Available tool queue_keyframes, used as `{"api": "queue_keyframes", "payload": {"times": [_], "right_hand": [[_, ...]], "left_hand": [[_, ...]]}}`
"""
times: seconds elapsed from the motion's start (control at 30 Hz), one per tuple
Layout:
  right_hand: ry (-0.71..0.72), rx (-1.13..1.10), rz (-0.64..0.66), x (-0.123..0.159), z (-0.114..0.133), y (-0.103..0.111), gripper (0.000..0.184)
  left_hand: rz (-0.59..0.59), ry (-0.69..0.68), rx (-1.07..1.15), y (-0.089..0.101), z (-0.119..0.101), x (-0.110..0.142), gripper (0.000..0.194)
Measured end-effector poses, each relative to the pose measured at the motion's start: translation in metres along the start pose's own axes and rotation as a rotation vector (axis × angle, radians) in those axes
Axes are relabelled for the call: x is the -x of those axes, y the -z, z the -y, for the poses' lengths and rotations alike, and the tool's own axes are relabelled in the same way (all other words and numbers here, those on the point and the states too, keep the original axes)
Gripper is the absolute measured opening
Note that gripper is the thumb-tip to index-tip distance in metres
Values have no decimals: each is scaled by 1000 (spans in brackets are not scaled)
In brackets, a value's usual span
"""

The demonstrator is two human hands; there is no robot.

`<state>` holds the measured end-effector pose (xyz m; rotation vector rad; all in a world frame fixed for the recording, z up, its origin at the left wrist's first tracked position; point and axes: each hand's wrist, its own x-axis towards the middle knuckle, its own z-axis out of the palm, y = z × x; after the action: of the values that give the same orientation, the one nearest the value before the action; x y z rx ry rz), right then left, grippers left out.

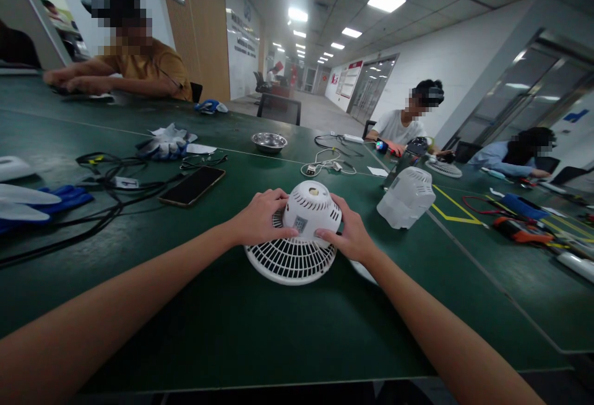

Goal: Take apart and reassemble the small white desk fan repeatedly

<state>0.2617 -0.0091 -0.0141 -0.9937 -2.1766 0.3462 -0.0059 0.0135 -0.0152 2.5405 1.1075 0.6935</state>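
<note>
Both hands, left (261, 215) and right (351, 229), hold the white housing (312, 210) from opposite sides above the round grille (292, 261) on the green table (278, 343). I'd keep the pressure even, thumbs low, and the housing level and centred.

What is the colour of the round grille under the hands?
White, best seen in the head view.

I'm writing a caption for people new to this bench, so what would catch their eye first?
Probably the white slotted housing at the centre, gripped between the left hand and right hand, above a round white grille. Next, perhaps the dark phone lying to the left near tangled black cables, and the shiny metal bowl beyond the hands on the green table.
</note>
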Motion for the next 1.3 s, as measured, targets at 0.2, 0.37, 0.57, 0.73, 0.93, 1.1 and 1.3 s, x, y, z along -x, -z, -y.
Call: {"api": "queue_keyframes", "payload": {"times": [0.2, 0.37, 0.57, 0.73, 0.93, 1.1, 1.3], "right_hand": [[-17, 21, 0, 0, 0, 0, 76], [-25, 32, -15, 0, -1, -2, 77], [-33, 38, -32, 1, -2, -5, 77], [-55, 39, -57, 3, -3, -9, 79], [-62, 126, -106, 1, 2, -11, 88], [-72, -69, 50, 7, 11, -8, 95], [-37, -213, 147, 10, 10, -7, 93]], "left_hand": [[8, 12, -11, 1, 0, 0, 63], [11, 23, -43, 1, -2, 0, 68], [-23, 64, -63, 0, -6, 0, 65], [-20, 42, -80, 1, -6, 0, 66], [-114, 22, -40, -3, -6, 2, 59], [-156, -62, 240, -4, -4, 6, 83], [-91, -195, 239, -7, -3, 8, 120]]}}
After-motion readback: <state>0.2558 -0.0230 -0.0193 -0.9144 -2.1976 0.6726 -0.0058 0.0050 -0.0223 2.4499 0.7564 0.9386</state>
